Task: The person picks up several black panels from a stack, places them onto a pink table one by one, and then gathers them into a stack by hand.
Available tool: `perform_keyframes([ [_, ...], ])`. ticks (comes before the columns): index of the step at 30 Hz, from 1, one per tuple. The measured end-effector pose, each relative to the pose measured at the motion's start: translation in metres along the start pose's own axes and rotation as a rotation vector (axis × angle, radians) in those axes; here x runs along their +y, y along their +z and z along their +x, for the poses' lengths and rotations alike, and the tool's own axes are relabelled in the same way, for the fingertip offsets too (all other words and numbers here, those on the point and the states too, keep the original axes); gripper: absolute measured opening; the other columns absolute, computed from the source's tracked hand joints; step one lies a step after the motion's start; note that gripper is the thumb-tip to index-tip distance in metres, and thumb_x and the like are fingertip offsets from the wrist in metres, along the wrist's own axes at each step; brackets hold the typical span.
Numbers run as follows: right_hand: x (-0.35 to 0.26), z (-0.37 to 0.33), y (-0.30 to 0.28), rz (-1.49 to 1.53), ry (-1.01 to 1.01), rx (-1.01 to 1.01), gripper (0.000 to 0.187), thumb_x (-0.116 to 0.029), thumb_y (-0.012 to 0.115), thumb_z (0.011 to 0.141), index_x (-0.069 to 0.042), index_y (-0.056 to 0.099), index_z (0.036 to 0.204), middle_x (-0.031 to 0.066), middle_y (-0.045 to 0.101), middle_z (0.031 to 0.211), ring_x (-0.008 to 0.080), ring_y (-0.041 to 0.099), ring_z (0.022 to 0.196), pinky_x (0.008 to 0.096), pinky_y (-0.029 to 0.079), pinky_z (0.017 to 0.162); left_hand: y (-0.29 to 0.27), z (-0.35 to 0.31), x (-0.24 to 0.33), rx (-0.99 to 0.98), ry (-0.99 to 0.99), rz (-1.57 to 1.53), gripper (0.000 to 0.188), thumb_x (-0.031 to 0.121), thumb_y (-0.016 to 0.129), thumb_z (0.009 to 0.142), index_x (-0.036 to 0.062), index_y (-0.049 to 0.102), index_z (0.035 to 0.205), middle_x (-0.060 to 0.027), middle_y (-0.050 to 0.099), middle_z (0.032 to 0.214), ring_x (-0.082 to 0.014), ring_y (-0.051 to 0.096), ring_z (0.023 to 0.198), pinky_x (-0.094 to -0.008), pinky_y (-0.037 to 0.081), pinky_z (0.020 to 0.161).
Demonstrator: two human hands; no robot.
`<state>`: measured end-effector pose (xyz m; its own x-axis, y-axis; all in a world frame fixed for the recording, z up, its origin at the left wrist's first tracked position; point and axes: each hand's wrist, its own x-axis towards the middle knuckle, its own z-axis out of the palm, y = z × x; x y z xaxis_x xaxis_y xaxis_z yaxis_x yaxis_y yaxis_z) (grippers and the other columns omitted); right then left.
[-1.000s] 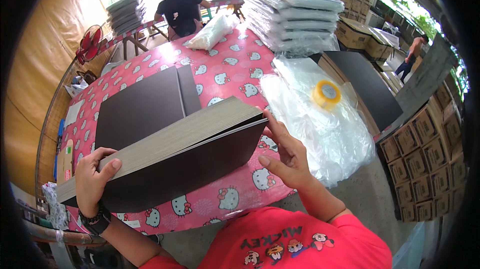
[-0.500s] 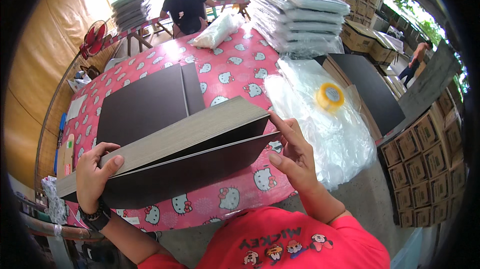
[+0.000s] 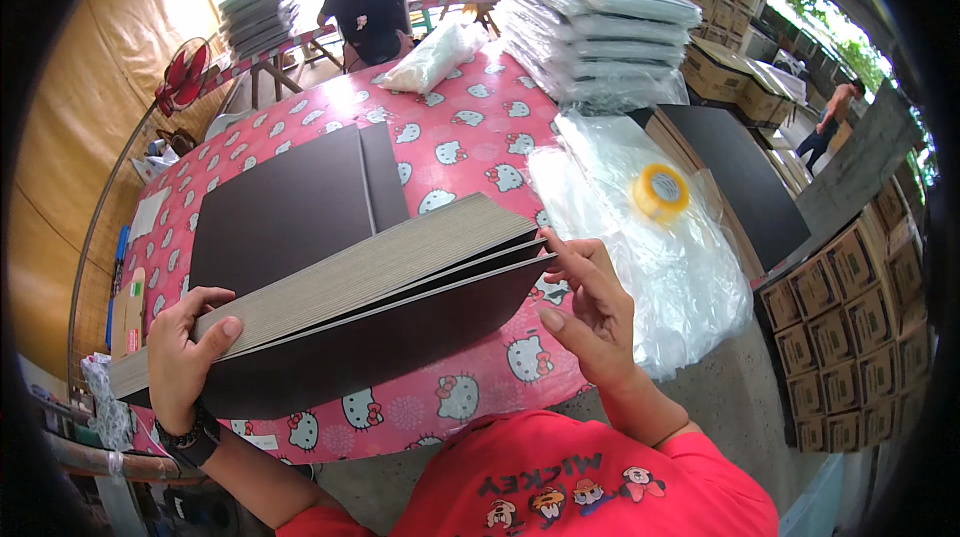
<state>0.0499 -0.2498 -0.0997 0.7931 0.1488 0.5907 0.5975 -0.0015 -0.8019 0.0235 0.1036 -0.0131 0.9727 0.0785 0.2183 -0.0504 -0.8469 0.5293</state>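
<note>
The left hand (image 3: 185, 357) clamps the left end of a thick stack of dark boards (image 3: 370, 267), its thumb pressed over the upper edges. The stack is tilted above the near edge of the pink surface (image 3: 430, 172); whether it touches it cannot be told. The right hand (image 3: 598, 322) is spread, thumb apart, fingertips at the stack's right corner, where the nearest boards part from the rest. Behind the stack, dark panels (image 3: 280, 207) lie flat toward the surface's left edge. Clear plastic bags (image 3: 640, 287) carrying a tape roll (image 3: 660, 194) lie along its right edge.
</note>
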Motion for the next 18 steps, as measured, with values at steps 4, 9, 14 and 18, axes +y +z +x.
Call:
perform_keyframes([
  [4,0.0055,0.0017,0.0045,0.074,-0.036,0.062,0.054,-0.007,0.06,0.071,0.001,0.044,0.122,0.0074,0.041,0.104,0.0151,0.041,0.094,0.0264,0.032,0.086,-0.0008,0.0002,0.0022,-0.011,-0.01,0.001,0.063,0.056,0.058,0.065,-0.0019,0.06,0.09,-0.0079,0.051,0.064,-0.0158,0.05,0.062,-0.0274,0.038,0.056],
  [9,0.0061,0.0051,0.0042,0.272,0.06,0.037,0.056,-0.01,0.06,0.071,0.003,0.043,0.124,0.0073,0.041,0.103,0.0147,0.041,0.093,0.026,0.032,0.086,-0.0017,-0.0001,0.0025,-0.015,-0.029,0.016,0.068,0.061,0.057,0.064,-0.002,0.06,0.091,-0.0085,0.051,0.065,-0.0162,0.05,0.063,-0.0278,0.037,0.057],
  [14,0.0079,0.0027,-0.0029,0.175,0.027,-0.041,0.06,-0.015,0.06,0.072,0.003,0.04,0.126,0.0072,0.042,0.102,0.0146,0.042,0.096,0.0265,0.033,0.087,-0.0013,-0.0005,0.0049,-0.015,-0.041,0.018,0.069,0.062,0.056,0.064,-0.002,0.06,0.091,-0.009,0.051,0.065,-0.0165,0.05,0.064,-0.0283,0.037,0.057],
  [18,0.0072,0.0021,-0.0024,0.174,0.005,-0.011,0.059,-0.012,0.06,0.072,0.002,0.04,0.126,0.0075,0.043,0.104,0.015,0.042,0.096,0.0275,0.033,0.087,-0.0018,-0.0003,0.0051,-0.015,-0.031,0.033,0.069,0.061,0.057,0.064,-0.0022,0.06,0.092,-0.0092,0.051,0.065,-0.0165,0.05,0.065,-0.0283,0.038,0.058],
])
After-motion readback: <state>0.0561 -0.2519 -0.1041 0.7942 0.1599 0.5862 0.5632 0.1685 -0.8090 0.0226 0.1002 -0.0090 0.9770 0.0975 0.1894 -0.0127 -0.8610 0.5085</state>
